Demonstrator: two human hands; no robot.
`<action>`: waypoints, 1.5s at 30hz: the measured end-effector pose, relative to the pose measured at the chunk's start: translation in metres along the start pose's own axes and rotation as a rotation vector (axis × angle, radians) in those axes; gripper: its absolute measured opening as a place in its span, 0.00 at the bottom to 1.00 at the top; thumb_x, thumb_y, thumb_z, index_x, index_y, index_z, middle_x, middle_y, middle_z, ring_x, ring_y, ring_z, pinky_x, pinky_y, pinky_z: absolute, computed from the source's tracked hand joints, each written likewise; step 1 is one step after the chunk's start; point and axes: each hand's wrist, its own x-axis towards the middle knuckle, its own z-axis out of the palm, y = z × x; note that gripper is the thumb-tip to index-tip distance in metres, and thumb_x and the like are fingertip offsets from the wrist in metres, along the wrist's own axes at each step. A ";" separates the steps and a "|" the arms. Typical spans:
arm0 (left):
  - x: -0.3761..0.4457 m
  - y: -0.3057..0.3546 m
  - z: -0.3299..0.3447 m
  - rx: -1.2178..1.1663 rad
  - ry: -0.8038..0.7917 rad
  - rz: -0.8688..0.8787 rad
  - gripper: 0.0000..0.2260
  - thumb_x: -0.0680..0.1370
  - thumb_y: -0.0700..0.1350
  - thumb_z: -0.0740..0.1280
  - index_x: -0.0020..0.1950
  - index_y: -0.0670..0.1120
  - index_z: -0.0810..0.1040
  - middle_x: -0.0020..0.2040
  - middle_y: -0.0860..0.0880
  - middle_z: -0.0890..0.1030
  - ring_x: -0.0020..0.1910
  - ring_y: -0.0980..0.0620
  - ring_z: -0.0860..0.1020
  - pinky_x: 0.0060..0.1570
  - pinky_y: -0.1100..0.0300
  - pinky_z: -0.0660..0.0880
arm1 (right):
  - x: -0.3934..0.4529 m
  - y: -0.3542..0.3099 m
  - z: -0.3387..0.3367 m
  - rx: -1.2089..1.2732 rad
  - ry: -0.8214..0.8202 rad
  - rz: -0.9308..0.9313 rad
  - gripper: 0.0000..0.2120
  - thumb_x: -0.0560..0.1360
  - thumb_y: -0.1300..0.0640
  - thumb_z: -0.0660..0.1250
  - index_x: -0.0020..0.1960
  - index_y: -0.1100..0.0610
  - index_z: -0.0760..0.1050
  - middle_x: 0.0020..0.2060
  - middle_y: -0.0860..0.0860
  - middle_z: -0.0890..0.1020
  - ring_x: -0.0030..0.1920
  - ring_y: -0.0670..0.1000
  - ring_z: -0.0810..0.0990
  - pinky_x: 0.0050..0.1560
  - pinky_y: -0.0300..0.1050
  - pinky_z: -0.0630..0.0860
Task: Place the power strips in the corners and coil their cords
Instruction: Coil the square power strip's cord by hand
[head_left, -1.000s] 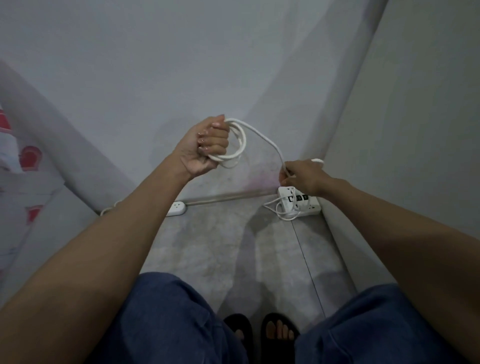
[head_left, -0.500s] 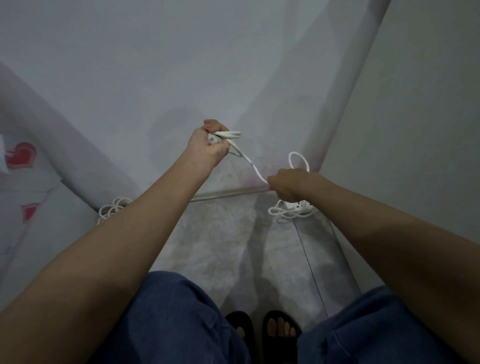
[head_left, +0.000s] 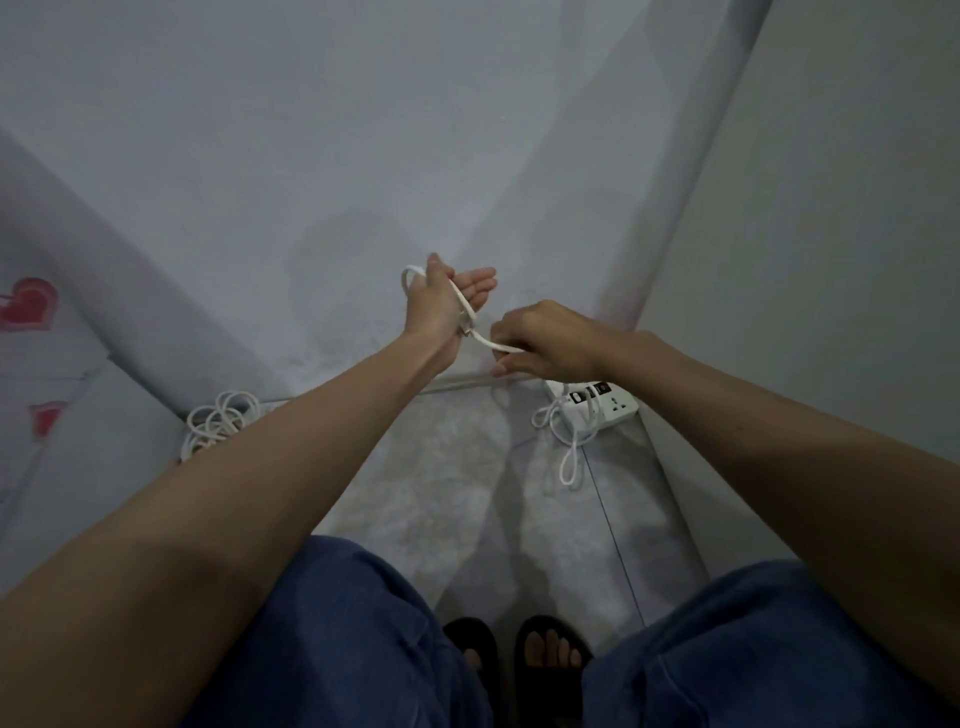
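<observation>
A white power strip (head_left: 597, 402) lies flat on the floor in the right corner, against the wall, sockets and dark switches facing up. Its white cord (head_left: 470, 319) rises from loose loops on the floor just beside it and is wound around a raised hand. In the left corner a second white cord (head_left: 215, 423) lies bunched in a loose coil on the floor.

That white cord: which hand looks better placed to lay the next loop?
Probably the right hand: it pinches the free cord leading toward the power strip, while the left hand, fingers straight, serves as the form the cord wraps around.
</observation>
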 end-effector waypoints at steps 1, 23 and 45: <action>-0.002 -0.004 0.001 0.074 -0.041 0.018 0.16 0.86 0.47 0.46 0.40 0.45 0.61 0.40 0.40 0.82 0.29 0.54 0.83 0.32 0.65 0.78 | 0.000 -0.001 -0.001 0.013 0.007 0.003 0.12 0.75 0.53 0.69 0.42 0.63 0.75 0.35 0.50 0.74 0.38 0.53 0.73 0.39 0.41 0.61; -0.012 0.017 -0.027 1.617 -0.593 0.269 0.25 0.66 0.65 0.73 0.37 0.42 0.77 0.25 0.51 0.74 0.21 0.56 0.70 0.31 0.58 0.70 | -0.017 0.014 0.005 0.367 -0.161 0.456 0.15 0.78 0.46 0.63 0.40 0.56 0.67 0.38 0.53 0.77 0.36 0.51 0.79 0.33 0.41 0.74; -0.024 0.034 -0.050 0.940 -0.727 -0.513 0.18 0.82 0.51 0.57 0.37 0.43 0.72 0.19 0.52 0.60 0.15 0.57 0.56 0.19 0.69 0.54 | -0.062 0.081 0.002 0.453 0.577 1.044 0.07 0.73 0.58 0.60 0.38 0.51 0.73 0.41 0.62 0.82 0.39 0.62 0.83 0.43 0.57 0.82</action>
